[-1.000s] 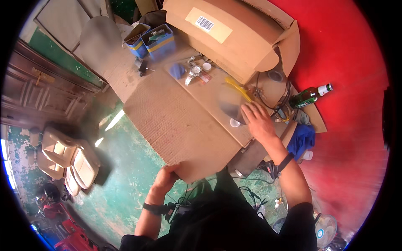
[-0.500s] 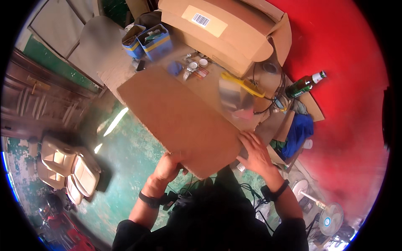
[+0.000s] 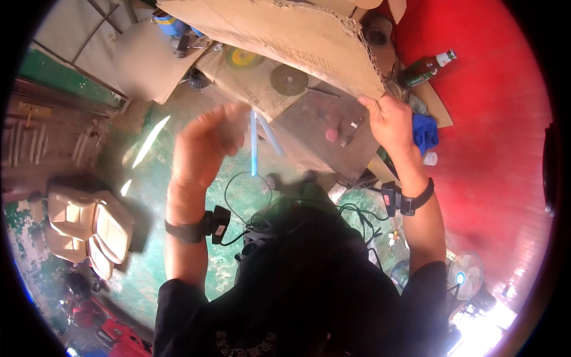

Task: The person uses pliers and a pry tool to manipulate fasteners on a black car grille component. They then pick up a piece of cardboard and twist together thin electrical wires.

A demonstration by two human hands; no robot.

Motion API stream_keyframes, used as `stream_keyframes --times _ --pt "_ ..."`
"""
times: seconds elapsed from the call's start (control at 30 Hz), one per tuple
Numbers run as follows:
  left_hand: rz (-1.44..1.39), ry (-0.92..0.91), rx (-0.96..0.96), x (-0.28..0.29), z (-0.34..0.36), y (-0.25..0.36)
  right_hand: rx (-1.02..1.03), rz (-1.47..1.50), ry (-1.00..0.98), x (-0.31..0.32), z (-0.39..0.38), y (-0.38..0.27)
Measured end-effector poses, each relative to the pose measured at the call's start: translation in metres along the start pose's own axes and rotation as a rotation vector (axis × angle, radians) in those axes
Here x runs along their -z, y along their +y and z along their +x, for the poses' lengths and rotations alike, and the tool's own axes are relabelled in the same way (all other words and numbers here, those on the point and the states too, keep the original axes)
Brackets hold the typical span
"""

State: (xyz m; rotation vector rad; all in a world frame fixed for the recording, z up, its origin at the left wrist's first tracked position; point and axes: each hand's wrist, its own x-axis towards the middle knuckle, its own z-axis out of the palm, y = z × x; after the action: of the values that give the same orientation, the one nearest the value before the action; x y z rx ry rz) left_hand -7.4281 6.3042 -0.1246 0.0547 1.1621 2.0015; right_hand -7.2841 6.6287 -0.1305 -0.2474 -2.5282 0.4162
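A brown cardboard sheet is raised at the top, with my right hand closed on its lower right corner. My left hand is smeared by motion below the sheet, near two pale blue strips that hang down; whether it holds anything is unclear. Under the sheet lie a yellow-centred disc and a dark disc. Between my hands a stained brown surface carries a small pink object and a few small dark items.
A green bottle and blue cloth are at the right, beside the red surface. Cream car seats lie on the green floor at the left. A fan and cables are low on the right.
The cardboard sheet has been lifted upward and away, exposing the discs and blue strips. Both hands have moved up; the left one is now blurred and away from where it gripped.
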Motion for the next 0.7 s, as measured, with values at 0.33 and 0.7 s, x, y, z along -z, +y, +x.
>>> stream_keyframes --times 0.33,0.7 --pt "-0.081 0.314 0.201 0.132 -0.068 -0.115 -0.003 0.007 0.015 0.022 0.043 -0.022" --pt "1.085 0.381 -0.311 0.100 0.036 -0.124 -0.024 0.049 0.011 0.007 0.023 -0.010"
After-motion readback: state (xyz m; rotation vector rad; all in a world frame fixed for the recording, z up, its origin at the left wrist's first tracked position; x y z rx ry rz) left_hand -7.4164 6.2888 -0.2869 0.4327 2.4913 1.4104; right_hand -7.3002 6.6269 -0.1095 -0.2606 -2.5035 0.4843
